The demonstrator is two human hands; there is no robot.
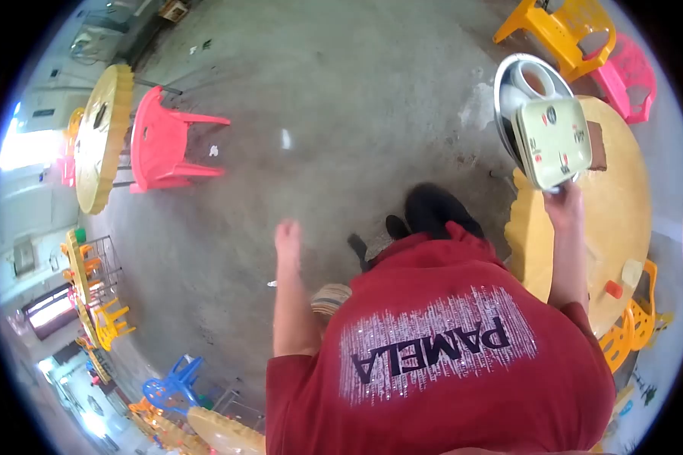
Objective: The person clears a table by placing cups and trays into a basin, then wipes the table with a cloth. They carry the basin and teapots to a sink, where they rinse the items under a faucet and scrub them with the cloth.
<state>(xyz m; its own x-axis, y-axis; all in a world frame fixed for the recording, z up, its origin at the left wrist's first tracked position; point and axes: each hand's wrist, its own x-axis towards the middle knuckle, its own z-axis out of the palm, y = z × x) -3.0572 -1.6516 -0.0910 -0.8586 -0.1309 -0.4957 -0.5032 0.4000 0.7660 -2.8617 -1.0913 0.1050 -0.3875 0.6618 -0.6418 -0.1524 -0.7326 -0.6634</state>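
Note:
My right hand (pixel 565 203) grips the near rim of a round metal tray (pixel 501 95), its fingers mostly hidden beneath. On the tray sits a stack of pale green rectangular plates (pixel 552 140) with small red and dark patterns. Behind the plates is a white bowl (pixel 533 80) with something brown inside. The tray is held beside a round yellowish table (pixel 622 205), partly over its edge. My left hand (pixel 287 233) hangs over the floor with its fingers curled in and nothing seen in it.
Yellow chairs (pixel 573 34) and a pink chair (pixel 628 80) stand beyond the right table. On it lie a brown block-like item (pixel 597 146) and a small red item (pixel 613 289). At left, a pink chair (pixel 159 140) stands by another round table (pixel 102 144). A blue chair (pixel 173 385) is lower left.

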